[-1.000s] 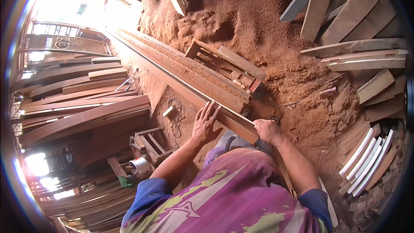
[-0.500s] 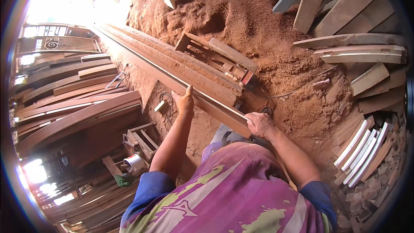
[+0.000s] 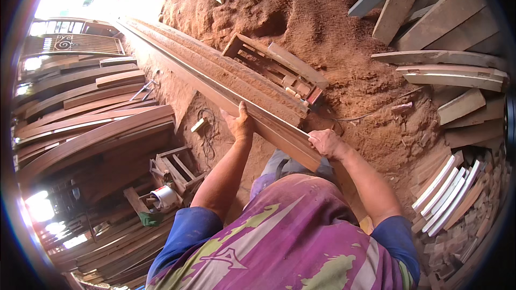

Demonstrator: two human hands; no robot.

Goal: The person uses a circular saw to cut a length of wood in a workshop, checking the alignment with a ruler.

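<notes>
My left hand [image 3: 240,123] grips a long reddish board [image 3: 285,145] that runs diagonally away toward the bright upper left, its thumb upright against the board's side. At the near end, my right hand [image 3: 325,142] has its fingers closed on the board's upper edge, where a thin pale strip [image 3: 271,116] runs along its length. Just beyond the board lie long timbers [image 3: 226,70] coated in sawdust, beside a small wooden frame [image 3: 252,43] holding short offcuts.
Stacked planks [image 3: 91,145] fill the left, below a metal grille [image 3: 86,44]. A wooden crate [image 3: 180,174] with a white bucket [image 3: 164,198] stands lower left near a coiled cord [image 3: 207,134]. Boards [image 3: 408,16] and pale strips [image 3: 441,193] are stacked right, around mounded sawdust [image 3: 279,5].
My left hand has gone from lying spread on the board to gripping it from the near side, thumb up. My right hand stays at the near end, shifted slightly with the board.
</notes>
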